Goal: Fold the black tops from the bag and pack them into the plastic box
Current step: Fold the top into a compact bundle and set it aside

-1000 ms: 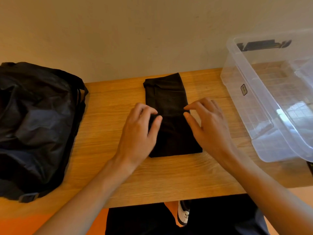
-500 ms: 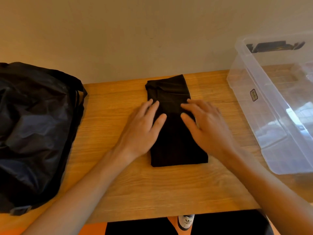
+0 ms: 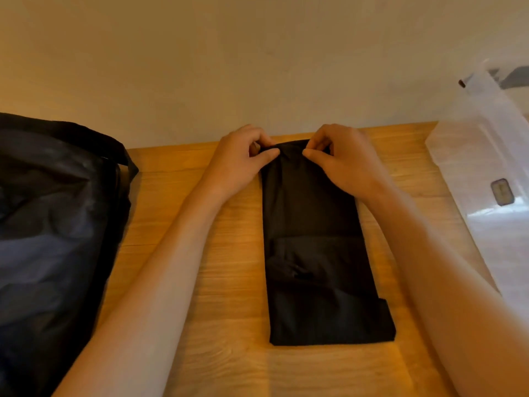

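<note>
Both the left hand [image 3: 243,159] and right hand [image 3: 340,159] pinch the black top's [image 3: 317,253] far edge; next, likely fold it toward the near end.

Both hands pinching black top [image 3: 315,239] far edge, wooden table [image 3: 223,282]

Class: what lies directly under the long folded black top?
The light wooden table lies under the long folded black top. The left hand and right hand pinch its far end; anything else beneath is covered.
</note>
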